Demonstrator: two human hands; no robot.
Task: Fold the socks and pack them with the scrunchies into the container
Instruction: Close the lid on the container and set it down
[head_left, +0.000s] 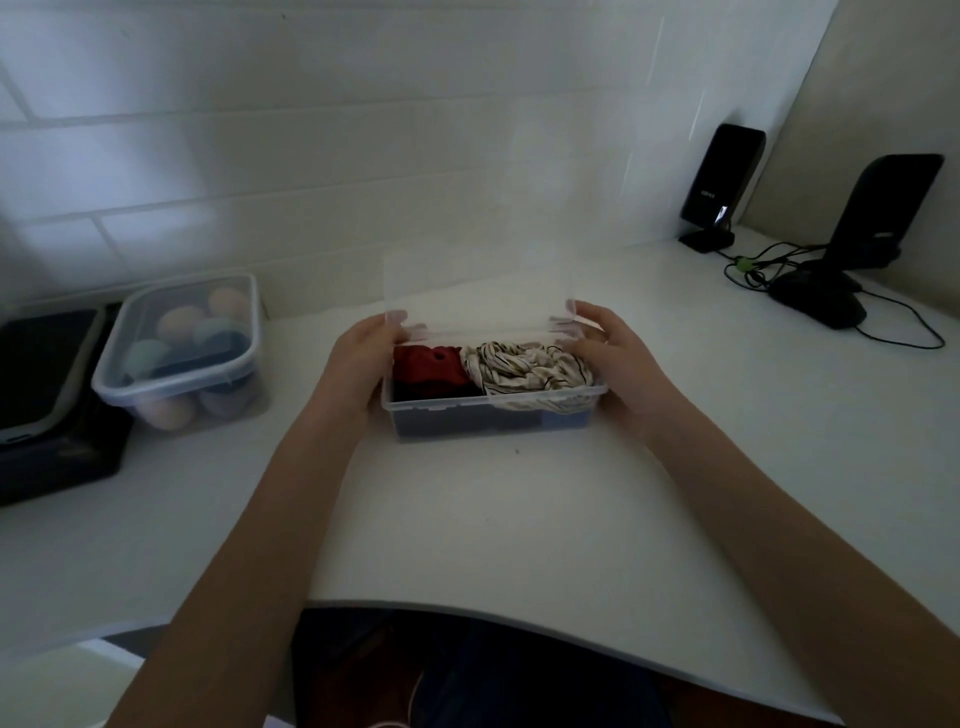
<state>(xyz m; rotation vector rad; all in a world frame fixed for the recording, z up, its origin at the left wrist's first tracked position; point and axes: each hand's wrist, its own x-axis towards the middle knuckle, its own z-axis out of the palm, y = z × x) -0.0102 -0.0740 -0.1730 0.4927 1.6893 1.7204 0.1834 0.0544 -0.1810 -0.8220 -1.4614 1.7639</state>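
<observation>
Inside, the container (493, 410) holds two scrunchies (524, 371), perhaps dark socks beneath.

We see a clear plastic container (493, 415) on the white bench (493, 519), its hinged lid (475, 291) raised. Inside lie a red scrunchie (428, 364) on the left, a cream striped scrunchie (524, 371) on the right, and dark socks (441, 392) beneath.

It looked like a home desk corner: a white desk (519, 519) against a white tiled wall (311, 156), 2 black speakers (723, 182) with trailing cables (769, 265).
</observation>
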